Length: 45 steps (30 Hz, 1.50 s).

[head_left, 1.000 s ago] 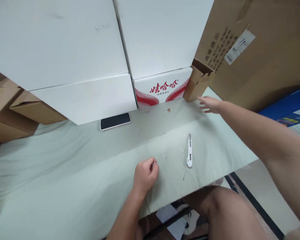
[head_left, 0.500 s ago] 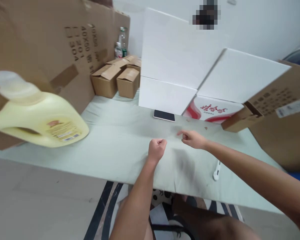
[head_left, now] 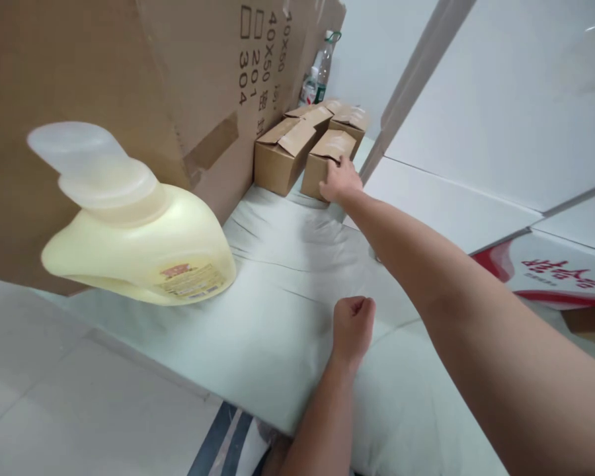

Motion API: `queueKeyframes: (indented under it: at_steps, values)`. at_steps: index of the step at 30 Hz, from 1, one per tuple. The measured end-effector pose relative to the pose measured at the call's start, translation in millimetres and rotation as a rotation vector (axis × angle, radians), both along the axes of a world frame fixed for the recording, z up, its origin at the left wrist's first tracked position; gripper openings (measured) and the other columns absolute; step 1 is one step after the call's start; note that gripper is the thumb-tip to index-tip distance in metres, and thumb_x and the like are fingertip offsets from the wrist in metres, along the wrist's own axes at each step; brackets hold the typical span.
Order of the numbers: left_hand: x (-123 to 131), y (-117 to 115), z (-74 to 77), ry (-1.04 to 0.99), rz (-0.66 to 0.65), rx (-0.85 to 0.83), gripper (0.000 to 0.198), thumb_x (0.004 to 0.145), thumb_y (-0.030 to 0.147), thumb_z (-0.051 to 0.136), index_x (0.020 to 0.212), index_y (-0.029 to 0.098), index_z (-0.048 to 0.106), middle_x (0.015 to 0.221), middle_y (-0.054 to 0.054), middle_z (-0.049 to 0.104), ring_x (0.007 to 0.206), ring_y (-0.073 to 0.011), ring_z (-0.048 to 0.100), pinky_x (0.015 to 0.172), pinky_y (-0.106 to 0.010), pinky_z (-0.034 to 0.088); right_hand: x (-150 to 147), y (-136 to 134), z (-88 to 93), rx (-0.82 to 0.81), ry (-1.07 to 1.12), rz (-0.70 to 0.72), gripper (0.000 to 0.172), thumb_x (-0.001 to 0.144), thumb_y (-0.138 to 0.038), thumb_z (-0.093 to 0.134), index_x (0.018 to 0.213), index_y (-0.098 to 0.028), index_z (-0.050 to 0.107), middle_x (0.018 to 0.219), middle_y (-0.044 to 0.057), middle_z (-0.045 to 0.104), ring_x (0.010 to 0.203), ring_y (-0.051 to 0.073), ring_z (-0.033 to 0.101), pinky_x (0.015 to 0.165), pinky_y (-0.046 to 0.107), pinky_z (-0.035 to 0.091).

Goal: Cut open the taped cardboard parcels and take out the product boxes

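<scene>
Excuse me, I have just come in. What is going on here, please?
A person's right hand is at the front of a small brown cardboard box; whether it grips the box is hard to tell. The left hand, curled into a fist, is over the pale green cloth. A large pale yellow plastic bottle is at the left.

Brown boxes [head_left: 316,173], a pale yellow jug [head_left: 139,248] and pale green cloth [head_left: 262,317].
The boxes are plain brown with paler streaks on their tops; the carton [head_left: 163,86] is brown too, printed in black and marked by a darker brown strip [head_left: 211,147]. The jug has a milky, translucent cap [head_left: 92,155] and a yellow label [head_left: 192,281] with a reddish mark and fine dark print. A clear bottle [head_left: 324,63] wears green. The tall box [head_left: 520,106] is plain white; the printed box [head_left: 535,274] is white with red lettering and curving red bands. The floor [head_left: 79,377] is light grey, the mat [head_left: 215,433] striped dark and white.
</scene>
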<state>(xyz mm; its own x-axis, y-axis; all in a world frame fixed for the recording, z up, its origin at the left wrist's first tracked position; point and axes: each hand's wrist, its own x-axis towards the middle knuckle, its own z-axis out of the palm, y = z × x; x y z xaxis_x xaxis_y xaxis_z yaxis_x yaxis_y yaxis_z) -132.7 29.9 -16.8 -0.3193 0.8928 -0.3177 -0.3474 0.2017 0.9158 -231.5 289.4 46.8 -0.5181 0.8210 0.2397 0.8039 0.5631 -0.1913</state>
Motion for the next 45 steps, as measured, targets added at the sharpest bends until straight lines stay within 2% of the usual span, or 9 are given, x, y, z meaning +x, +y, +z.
queueKeyframes:
  at_steps: [7,13,18,23,27,31,35,40,45]
  values:
    - [-10.3,6.5,-1.9,-0.088,0.014,-0.003,0.036,0.077,0.019,0.046,0.051,0.022,0.020,0.054,0.005,0.013,0.054,-0.0083,0.014,0.050,-0.028,0.012,-7.7,15.2,5.8,-0.028,-0.156,-0.048,0.062,0.094,-0.025,0.058,0.148,0.000,0.042,0.163,0.025,0.028,0.152,0.039,0.029,0.123,0.054,0.029]
    - [-12.3,-8.1,-4.9,-0.024,0.146,0.090,0.036,0.080,0.028,0.047,0.056,0.023,0.021,0.058,0.005,0.014,0.057,-0.0092,0.016,0.051,-0.027,0.016,24.2,-46.0,8.5,-0.007,-0.172,0.016,0.065,0.088,-0.028,0.062,0.149,-0.010,0.046,0.167,0.021,0.028,0.150,0.039,0.035,0.121,0.058,0.035]
    - [-24.0,-26.0,-3.1,0.090,0.545,0.138,0.035,0.086,0.033,0.044,0.061,0.024,0.022,0.059,0.005,0.019,0.058,-0.0109,0.020,0.052,-0.025,0.022,115.0,-144.6,0.0,0.038,-0.097,0.216,0.067,0.088,-0.032,0.055,0.150,-0.012,0.045,0.170,0.018,0.026,0.157,0.036,0.029,0.124,0.060,0.031]
    - [-34.5,-43.0,0.5,0.281,0.900,0.226,0.018,0.079,0.036,0.055,0.083,0.022,0.047,0.083,0.000,0.051,0.082,-0.0152,0.052,0.078,-0.028,0.044,259.6,-222.1,-11.8,-0.065,0.150,0.088,0.060,0.090,-0.036,0.048,0.149,-0.022,0.047,0.165,0.013,0.039,0.157,0.028,0.032,0.126,0.053,0.032]
    - [-33.1,-46.1,1.5,0.295,0.590,0.341,0.049,0.071,0.047,0.067,0.112,0.021,0.058,0.123,-0.010,0.060,0.125,-0.0273,0.053,0.108,-0.039,0.041,385.8,-260.0,-45.3,-0.148,0.277,-0.312,0.046,0.091,-0.038,0.045,0.133,-0.027,0.061,0.153,0.014,0.051,0.144,0.029,0.049,0.109,0.050,0.050]
    - [-18.7,-40.1,9.3,0.253,0.166,0.371,0.065,0.070,0.062,0.073,0.121,0.024,0.063,0.130,-0.010,0.061,0.139,-0.0350,0.046,0.114,-0.044,0.040,472.2,-291.5,-87.6,-0.182,0.124,-0.645,0.051,0.087,-0.040,0.051,0.127,-0.015,0.070,0.144,0.022,0.049,0.137,0.038,0.048,0.112,0.055,0.043]
    - [3.4,-38.7,13.0,0.395,0.019,0.342,0.079,0.063,0.061,0.083,0.130,0.029,0.059,0.139,-0.009,0.055,0.140,-0.0370,0.044,0.113,-0.047,0.041,509.7,-310.2,-105.4,-0.117,-0.002,-0.782,0.052,0.090,-0.044,0.053,0.131,-0.017,0.070,0.147,0.022,0.043,0.139,0.040,0.042,0.113,0.056,0.037]
    - [38.9,-35.6,10.0,0.468,-0.080,0.406,0.075,0.068,0.049,0.084,0.134,0.031,0.054,0.119,-0.006,0.059,0.108,-0.0258,0.060,0.087,-0.036,0.053,537.7,-312.3,-98.9,-0.275,0.024,-0.951,0.058,0.094,-0.042,0.048,0.145,-0.015,0.058,0.115,0.019,0.063,0.105,0.030,0.061,0.096,0.044,0.047]
    - [78.1,-25.1,11.0,0.411,-0.133,0.443,0.057,0.074,0.041,0.080,0.124,0.029,0.056,0.099,-0.001,0.058,0.083,-0.0176,0.058,0.070,-0.028,0.051,548.6,-316.3,-75.8,-0.422,0.648,-0.834,0.045,0.088,-0.036,0.050,0.128,-0.020,0.064,0.079,0.004,0.065,0.064,0.018,0.056,0.065,0.032,0.046]
